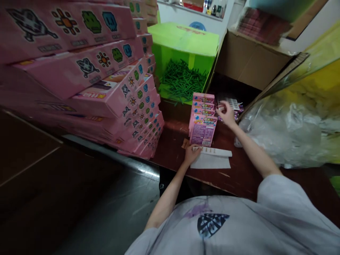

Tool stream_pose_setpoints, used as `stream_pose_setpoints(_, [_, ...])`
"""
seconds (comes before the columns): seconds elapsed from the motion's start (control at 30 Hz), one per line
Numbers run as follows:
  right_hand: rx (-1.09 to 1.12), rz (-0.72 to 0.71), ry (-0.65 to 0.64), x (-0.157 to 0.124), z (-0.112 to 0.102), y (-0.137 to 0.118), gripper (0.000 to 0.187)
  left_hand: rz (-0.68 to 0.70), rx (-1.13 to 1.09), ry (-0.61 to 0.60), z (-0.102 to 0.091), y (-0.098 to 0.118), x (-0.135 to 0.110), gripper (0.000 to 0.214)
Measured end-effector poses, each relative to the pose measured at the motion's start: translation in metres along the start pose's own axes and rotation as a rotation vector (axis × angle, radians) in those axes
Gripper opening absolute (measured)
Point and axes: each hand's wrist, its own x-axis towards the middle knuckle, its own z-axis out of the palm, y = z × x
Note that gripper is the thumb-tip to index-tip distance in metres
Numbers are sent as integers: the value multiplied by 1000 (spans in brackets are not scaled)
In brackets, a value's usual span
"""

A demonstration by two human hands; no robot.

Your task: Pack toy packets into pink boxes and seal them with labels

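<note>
My left hand (192,154) is at the left end of a white sticker sheet (212,162), its fingers closed on the curled upper strip, where a row of small gold-brown marks shows. Just behind the sheet, several small pink-and-purple boxes (203,130) stand upright in an overlapping row, printed backs towards me. At their right side, my right hand (225,112) is raised with thumb and fingertips pinched together near the rear boxes. Whatever lies between those fingertips is too small to make out. A white printed sheet (231,103) lies behind the right hand.
Tall stacks of pink display boxes (106,95) crowd the left. A green bin (183,39) of green sticks stands at the back, beside an open cardboard box (239,60). Clear plastic bags (289,131) bulge on the right. The brown table's (170,150) front edge is near my body.
</note>
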Motion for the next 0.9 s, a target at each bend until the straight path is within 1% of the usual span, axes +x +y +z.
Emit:
stream_pose_setpoints(0.03, [62,94,-2,-27,-5,7,64,16,-2,-20,2,1,-3,9])
stream_pose_setpoints(0.07, [113,203,-22,-54,-8,13,73,33,-2,-41,5,3,-6,10])
stream_pose_setpoints(0.1, [152,319,-82,-81,-9,19,85,47,1,-63,8,4,-9,11])
stream_pose_setpoints(0.13, [187,422,-173,-104,-10,22,95,58,8,-84,12,6,-12,13])
stream_pose_setpoints(0.17, [212,499,-274,-125,-8,24,99,65,21,-100,15,7,-15,14])
stream_pose_setpoints(0.2, [227,550,-367,-141,-6,23,98,70,38,-112,18,9,-17,14])
stream_pose_setpoints(0.27, [241,577,-488,-162,-2,19,80,74,80,-121,21,11,-19,15])
stream_pose_setpoints(0.3, [241,567,-517,-167,0,16,69,77,99,-121,21,12,-19,19])
stream_pose_setpoints(0.33, [239,553,-529,-168,0,13,59,81,115,-122,21,12,-19,27])
stream_pose_setpoints(0.4, [226,522,-527,-168,-3,11,43,91,132,-137,18,13,-19,50])
stream_pose_setpoints(0.43, [207,507,-513,-166,-7,12,37,95,136,-147,16,13,-18,57])
stream_pose_setpoints(0.47, [180,494,-490,-164,-11,15,31,95,140,-151,14,13,-17,56])
stream_pose_setpoints(0.57, [77,474,-377,-159,-26,25,18,62,154,-114,11,12,-11,29])
stream_pose_setpoints(0.63, [26,469,-293,-158,-31,30,14,23,168,-64,10,11,-3,25])
stream_pose_setpoints(0.67, [16,466,-267,-158,-30,29,13,3,175,-43,10,10,2,24])
stream_pose_setpoints(0.73, [27,454,-257,-158,-21,25,20,-27,185,-18,11,9,13,21])
stream_pose_setpoints(0.83, [65,434,-269,-158,5,16,38,-47,186,-24,14,7,32,16])
stream_pose_setpoints(0.9, [67,429,-251,-155,24,13,48,-56,179,-41,15,5,43,15])
